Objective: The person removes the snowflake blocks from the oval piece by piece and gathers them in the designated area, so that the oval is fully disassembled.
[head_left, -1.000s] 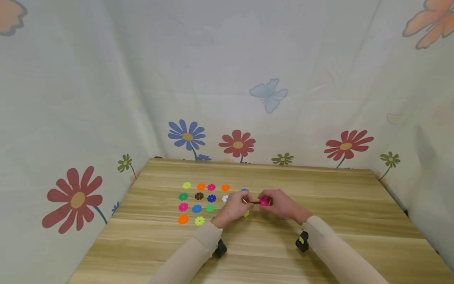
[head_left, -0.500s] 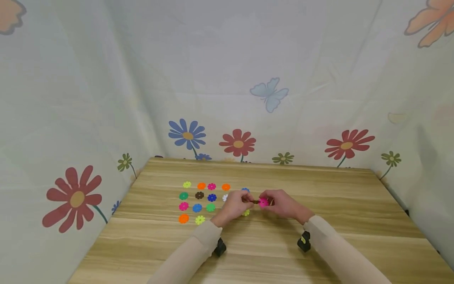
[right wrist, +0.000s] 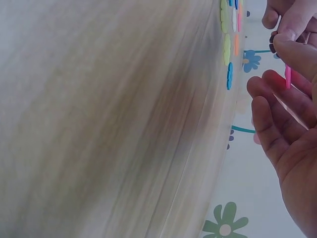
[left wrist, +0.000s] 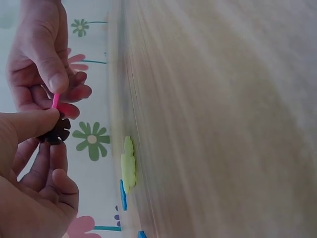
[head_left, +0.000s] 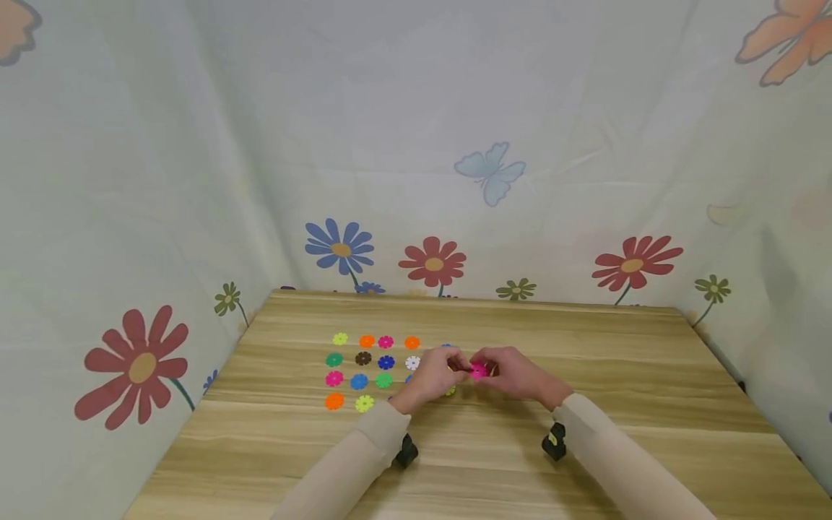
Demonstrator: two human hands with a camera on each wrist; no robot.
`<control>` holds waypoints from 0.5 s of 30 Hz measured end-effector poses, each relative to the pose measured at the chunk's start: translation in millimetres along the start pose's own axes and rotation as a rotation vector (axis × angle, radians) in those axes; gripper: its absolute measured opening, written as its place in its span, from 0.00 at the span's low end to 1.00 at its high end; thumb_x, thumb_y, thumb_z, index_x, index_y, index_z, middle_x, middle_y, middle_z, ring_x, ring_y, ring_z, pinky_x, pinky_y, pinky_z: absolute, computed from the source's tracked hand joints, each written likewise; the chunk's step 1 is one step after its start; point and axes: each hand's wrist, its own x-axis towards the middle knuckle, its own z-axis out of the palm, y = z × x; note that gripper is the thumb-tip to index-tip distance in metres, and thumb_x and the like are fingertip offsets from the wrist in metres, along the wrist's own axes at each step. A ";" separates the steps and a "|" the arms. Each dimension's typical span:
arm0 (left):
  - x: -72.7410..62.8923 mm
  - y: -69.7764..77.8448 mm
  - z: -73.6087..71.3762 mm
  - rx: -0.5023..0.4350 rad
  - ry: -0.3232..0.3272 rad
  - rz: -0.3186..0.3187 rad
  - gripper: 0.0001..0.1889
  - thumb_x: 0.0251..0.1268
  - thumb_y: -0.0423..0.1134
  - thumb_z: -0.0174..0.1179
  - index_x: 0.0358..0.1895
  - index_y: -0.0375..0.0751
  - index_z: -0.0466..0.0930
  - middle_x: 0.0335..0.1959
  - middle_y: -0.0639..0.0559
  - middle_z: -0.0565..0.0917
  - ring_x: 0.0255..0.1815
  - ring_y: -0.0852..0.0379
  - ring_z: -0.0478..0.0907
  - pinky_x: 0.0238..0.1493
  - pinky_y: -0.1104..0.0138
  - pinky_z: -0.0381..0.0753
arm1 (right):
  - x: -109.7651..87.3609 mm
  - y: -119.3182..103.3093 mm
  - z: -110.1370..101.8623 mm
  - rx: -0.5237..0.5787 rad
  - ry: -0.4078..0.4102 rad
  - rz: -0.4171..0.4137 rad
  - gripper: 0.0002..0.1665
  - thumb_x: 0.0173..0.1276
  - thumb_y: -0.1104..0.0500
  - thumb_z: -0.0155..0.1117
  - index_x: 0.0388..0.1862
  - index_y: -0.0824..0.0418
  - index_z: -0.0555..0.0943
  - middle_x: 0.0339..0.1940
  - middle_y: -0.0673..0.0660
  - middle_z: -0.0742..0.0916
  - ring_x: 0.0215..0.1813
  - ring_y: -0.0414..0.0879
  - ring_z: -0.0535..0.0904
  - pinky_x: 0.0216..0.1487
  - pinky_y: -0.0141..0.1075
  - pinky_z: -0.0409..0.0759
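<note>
Over the table, my left hand (head_left: 434, 375) pinches a dark brown snowflake disc (left wrist: 55, 133) between thumb and fingers. My right hand (head_left: 516, 372) holds a bright pink snowflake disc (head_left: 478, 371) by its edge, facing the left hand. In the left wrist view the pink disc stands edge-on, right at the notched rim of the brown one, and the left thumb overlaps where they meet. From the head view the brown disc is mostly hidden behind the left fingers. Both discs are held up off the wood.
Several more snowflake discs lie in rows left of the hands, among them an orange disc (head_left: 334, 401), a green disc (head_left: 384, 380) and a white disc (head_left: 413, 363). The left hand covers part of the rows. Beyond the wooden table (head_left: 617, 383) hangs a flower-printed curtain (head_left: 364, 144).
The hands have drawn a little closer together. The pink disc has shifted slightly left, and the brown disc that showed between the hands is now largely covered by fingers.
</note>
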 end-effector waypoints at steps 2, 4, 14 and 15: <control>0.3 0.2 -0.1 0.010 0.003 0.004 0.03 0.57 0.32 0.66 0.32 0.43 0.82 0.28 0.60 0.81 0.32 0.63 0.76 0.36 0.70 0.76 | 0.4 0.0 0.2 -0.002 0.004 -0.002 0.15 0.62 0.58 0.68 0.48 0.56 0.79 0.33 0.44 0.82 0.33 0.39 0.77 0.34 0.33 0.77; 1.2 -0.4 -0.1 0.016 0.004 0.013 0.03 0.58 0.32 0.66 0.33 0.43 0.82 0.28 0.60 0.81 0.32 0.64 0.77 0.36 0.70 0.76 | 0.8 0.1 0.4 -0.004 0.005 -0.002 0.15 0.62 0.57 0.68 0.48 0.56 0.79 0.33 0.44 0.82 0.33 0.39 0.77 0.34 0.32 0.77; 2.8 -2.3 -0.8 0.079 0.025 0.060 0.03 0.57 0.31 0.66 0.31 0.42 0.82 0.26 0.60 0.81 0.30 0.65 0.76 0.36 0.72 0.76 | 2.2 0.4 -0.9 -0.008 -0.002 -0.018 0.15 0.61 0.59 0.69 0.47 0.55 0.80 0.33 0.43 0.82 0.33 0.38 0.77 0.33 0.32 0.77; 3.0 -2.7 -0.8 0.079 0.025 0.061 0.04 0.57 0.30 0.66 0.31 0.42 0.82 0.26 0.60 0.81 0.30 0.65 0.76 0.35 0.72 0.76 | 2.2 0.2 -1.2 -0.007 -0.002 -0.020 0.15 0.61 0.59 0.69 0.47 0.56 0.80 0.32 0.43 0.82 0.33 0.38 0.77 0.33 0.32 0.77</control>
